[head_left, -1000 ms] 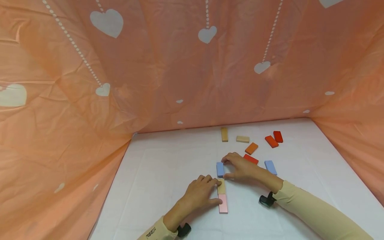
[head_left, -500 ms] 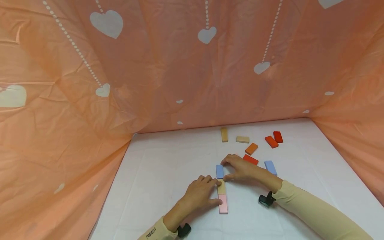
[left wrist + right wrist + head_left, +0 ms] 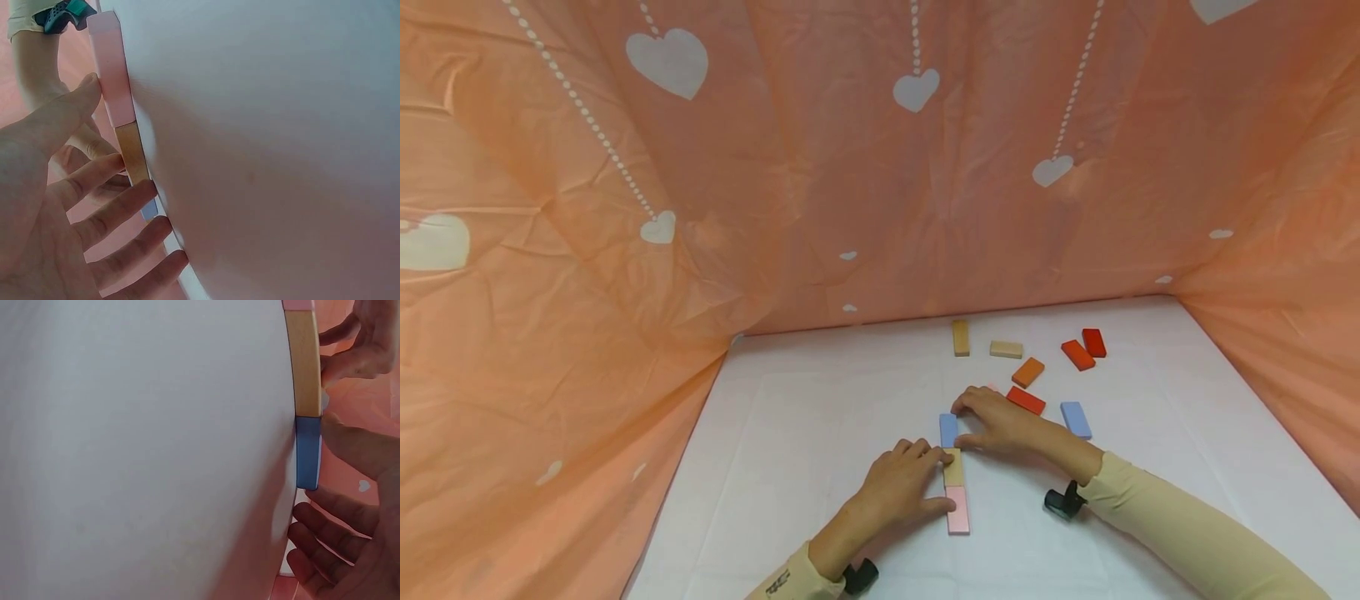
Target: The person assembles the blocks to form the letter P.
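Desk (image 3: 820, 433) under a white sheet carries a line of three blocks. Left hand (image 3: 901, 483) rests, fingers relaxed, against the tan block (image 3: 953, 467) and pink block (image 3: 957, 510). Right hand (image 3: 1000, 421) pinches the blue block (image 3: 948, 430), which touches the tan one's far end. Loose blocks (image 3: 1028, 372) lie beyond.

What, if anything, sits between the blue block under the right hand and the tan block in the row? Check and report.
Nothing visible does. The blue block already butts end to end against the tan block, as the right wrist view shows. The right hand pinches the blue block; the left hand steadies the row.
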Motion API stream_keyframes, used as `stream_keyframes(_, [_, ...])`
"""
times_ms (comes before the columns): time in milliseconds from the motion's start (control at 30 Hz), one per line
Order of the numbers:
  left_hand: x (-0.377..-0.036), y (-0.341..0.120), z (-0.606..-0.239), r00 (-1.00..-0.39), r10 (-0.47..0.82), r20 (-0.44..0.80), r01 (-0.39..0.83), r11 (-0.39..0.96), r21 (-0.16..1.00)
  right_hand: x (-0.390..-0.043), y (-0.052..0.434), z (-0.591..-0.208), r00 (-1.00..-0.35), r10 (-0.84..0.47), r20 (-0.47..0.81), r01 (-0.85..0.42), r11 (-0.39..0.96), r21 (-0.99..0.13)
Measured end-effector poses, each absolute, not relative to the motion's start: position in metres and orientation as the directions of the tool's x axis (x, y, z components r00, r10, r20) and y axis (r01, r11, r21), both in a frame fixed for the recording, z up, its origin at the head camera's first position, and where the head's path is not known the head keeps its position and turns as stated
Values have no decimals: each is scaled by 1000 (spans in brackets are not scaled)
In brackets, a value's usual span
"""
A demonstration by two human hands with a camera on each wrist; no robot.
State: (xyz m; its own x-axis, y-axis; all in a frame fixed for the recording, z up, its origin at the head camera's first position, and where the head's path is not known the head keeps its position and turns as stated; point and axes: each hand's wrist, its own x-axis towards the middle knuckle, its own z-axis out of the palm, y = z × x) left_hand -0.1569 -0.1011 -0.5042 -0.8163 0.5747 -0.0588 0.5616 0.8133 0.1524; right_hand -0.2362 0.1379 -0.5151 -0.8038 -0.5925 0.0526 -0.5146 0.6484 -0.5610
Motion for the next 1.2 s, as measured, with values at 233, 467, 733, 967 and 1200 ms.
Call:
stream_keyframes(233, [-156,-102,-505,-817,574,-56,561,813,157,-236,138,-516,-808,-588,39,-506,659,-556])
stream_keyframes(467, [-156,-102,-506,-817,574,-51,562,813,154,-236,139,-516,-808,-588,39,-505,656,-561])
stream_keyframes(733, [-156,-104,-506,-815,578,-47,565,810,156,-236,139,-515,-812,-584,23,-493,663,-564])
stream_keyframes(967, [-158,-104,-503,-821,569,-44,551,810,199,-234,143,-513,-803,-595,37,-500,639,-584])
stream_keyframes(1200, [-163,-105,-504,-818,573,-38,556,807,198,-234,161,-510,-780,-604,165,-577,590,-565])
